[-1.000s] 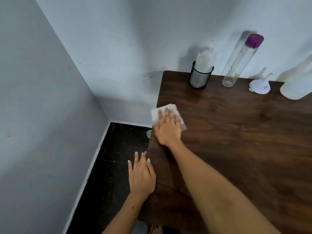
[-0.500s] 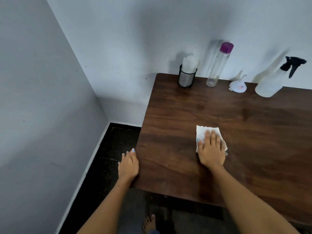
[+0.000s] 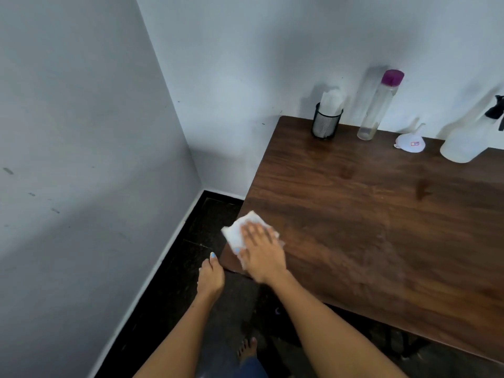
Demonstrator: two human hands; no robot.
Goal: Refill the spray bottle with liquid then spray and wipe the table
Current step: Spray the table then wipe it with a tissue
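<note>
Wiping is the step in hand, and it is best done with the right hand point(image 3: 263, 255) kept flat, so that the white cloth point(image 3: 240, 230) is pressed evenly and drawn in overlapping strokes away from the corner, where it already overhangs the edge of the brown surface point(image 3: 368, 214). The fingers point(image 3: 255, 231) are laid out straight on the cloth, not clenched. The left hand point(image 3: 210, 278) is loosely curled at the surface's corner, grasping nothing that can be seen. The spray bottle point(image 3: 469, 140), pale and translucent with a black trigger, is stood at the right edge of the frame.
</note>
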